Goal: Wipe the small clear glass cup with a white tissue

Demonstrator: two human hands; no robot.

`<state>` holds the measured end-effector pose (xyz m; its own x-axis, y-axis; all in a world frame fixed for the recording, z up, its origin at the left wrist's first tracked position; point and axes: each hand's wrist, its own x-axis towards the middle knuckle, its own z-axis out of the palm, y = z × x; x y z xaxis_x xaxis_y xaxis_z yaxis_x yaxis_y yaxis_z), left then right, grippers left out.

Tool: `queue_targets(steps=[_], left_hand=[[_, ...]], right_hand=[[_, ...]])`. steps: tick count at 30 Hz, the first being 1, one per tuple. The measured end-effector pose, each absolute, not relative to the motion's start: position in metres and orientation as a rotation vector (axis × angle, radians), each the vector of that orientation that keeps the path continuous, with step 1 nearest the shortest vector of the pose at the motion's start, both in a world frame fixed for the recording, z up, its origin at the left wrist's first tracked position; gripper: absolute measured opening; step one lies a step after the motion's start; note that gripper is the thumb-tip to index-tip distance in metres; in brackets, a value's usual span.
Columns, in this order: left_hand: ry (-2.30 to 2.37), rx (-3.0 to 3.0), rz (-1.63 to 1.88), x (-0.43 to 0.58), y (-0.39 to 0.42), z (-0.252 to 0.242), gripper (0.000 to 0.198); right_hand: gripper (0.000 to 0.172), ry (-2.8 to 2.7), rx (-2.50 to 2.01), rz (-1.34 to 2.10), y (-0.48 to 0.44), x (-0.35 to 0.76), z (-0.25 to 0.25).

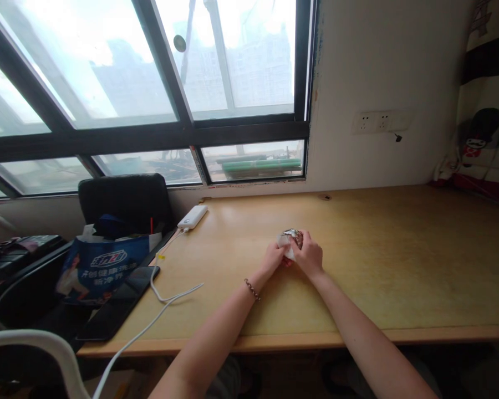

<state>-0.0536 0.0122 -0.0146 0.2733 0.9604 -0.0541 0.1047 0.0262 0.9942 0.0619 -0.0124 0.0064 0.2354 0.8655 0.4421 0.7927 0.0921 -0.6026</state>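
Both hands hold a small rounded object [290, 235] over the middle of the wooden table. It is white on one side, with a shiny, brown-and-silver crinkled part on top; its kind cannot be made out. My left hand [274, 258] grips its lower left side, fingers curled and partly hidden beneath. Around the right side wraps my right hand [309, 254], its thumb lying across the front. A dark beaded bracelet [252, 290] circles my left wrist.
On the wooden table [399, 260], a white power bank [193, 216] lies at the back left, trailing a white cable [165, 301]. A black tablet-like slab [118, 305] lies along the left edge. Beyond it, a blue bag [108, 266] rests on a black chair [127, 197].
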Motion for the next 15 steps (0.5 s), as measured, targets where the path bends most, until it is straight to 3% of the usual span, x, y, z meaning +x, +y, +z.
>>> queue_targets(steps=[4,9,12,15], left_hand=[[1.168,1.661,1.06,-0.057,0.01,-0.015,0.042],[1.279,1.587,1.199,-0.063,0.019,-0.019,0.05],[1.355,1.432,1.276,-0.068,0.031,-0.025,0.044],[1.498,1.397,1.388,-0.076,0.04,-0.03,0.031]], right_hand=[[0.031,-1.327,-1.796,0.337,-0.004,0.069,0.001],[0.035,-0.877,-1.393,1.223,0.006,0.071,-0.007],[0.038,-0.641,-1.148,1.511,0.007,0.067,-0.008],[0.036,-0.573,-1.064,1.54,0.007,0.065,-0.007]])
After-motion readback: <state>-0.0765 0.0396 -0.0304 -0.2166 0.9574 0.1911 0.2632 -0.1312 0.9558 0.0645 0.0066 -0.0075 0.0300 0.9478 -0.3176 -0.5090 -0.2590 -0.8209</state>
